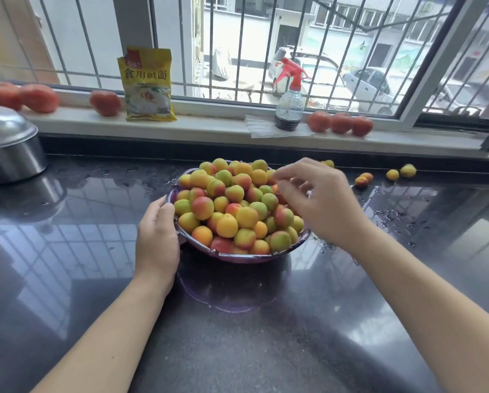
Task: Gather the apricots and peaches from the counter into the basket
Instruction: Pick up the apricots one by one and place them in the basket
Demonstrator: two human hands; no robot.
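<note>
A purple basket (235, 257) heaped with yellow, green and red apricots (226, 205) stands mid-counter. My left hand (157, 236) grips its left rim, fingers curled over the edge. My right hand (320, 199) hovers over the pile's right side with fingers loosely spread and nothing plainly held. Loose fruit lies on the counter at the back right: one apricot (329, 163) just behind my right hand, another (363, 179) further right, two more (392, 175) (407, 170) near the wall.
The dark glossy counter (237, 336) has water drops right of the basket. A steel pot with lid (9, 148) sits far left. On the windowsill stand tomatoes (339, 122), a yellow packet (148, 85) and a spray bottle (290, 109).
</note>
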